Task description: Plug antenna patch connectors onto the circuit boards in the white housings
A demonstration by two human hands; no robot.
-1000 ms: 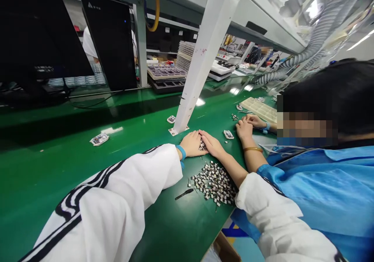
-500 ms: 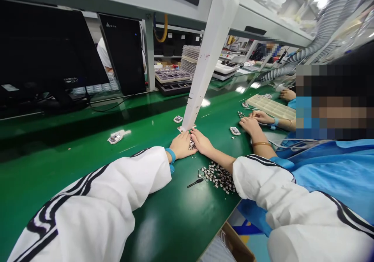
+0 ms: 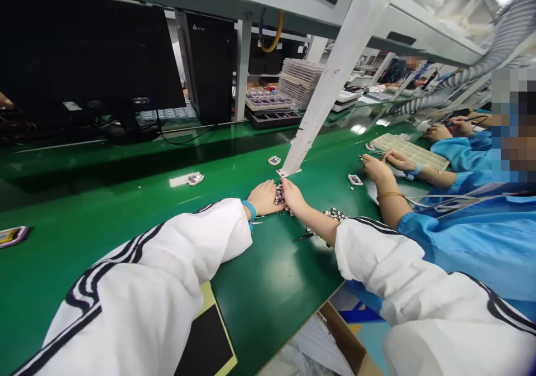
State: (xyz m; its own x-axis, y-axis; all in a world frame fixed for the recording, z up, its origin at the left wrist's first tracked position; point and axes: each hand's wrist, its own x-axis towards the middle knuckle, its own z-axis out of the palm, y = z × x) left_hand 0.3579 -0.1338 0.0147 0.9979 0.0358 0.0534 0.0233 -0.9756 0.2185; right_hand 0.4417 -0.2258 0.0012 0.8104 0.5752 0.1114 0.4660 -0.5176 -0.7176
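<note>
My left hand [image 3: 266, 198], with a blue band at its wrist, lies low on the green table, fingers stretched out and together. Facing it, my right hand [image 3: 293, 196] rests on its edge with its fingers extended. Between the two palms is a heap of small black-and-white parts [image 3: 280, 194], which both hands border and partly hide. More of these small parts [image 3: 334, 214] lie beyond my right forearm, which covers some of them. A slim black tool [image 3: 302, 237] lies on the near side of that forearm.
A white post [image 3: 320, 85] meets the table just past my hands. Small white-cased devices [image 3: 195, 179] lie about. At right, a co-worker's hands [image 3: 383, 166] work near a cream compartment tray [image 3: 412, 151]. A black-and-yellow sheet [image 3: 209, 337] lies near my left sleeve.
The view has turned left, so the table's things appear farther right. My hands still flank the heap. My right forearm now hides more of the second pile, and the co-worker's hands have lifted.
</note>
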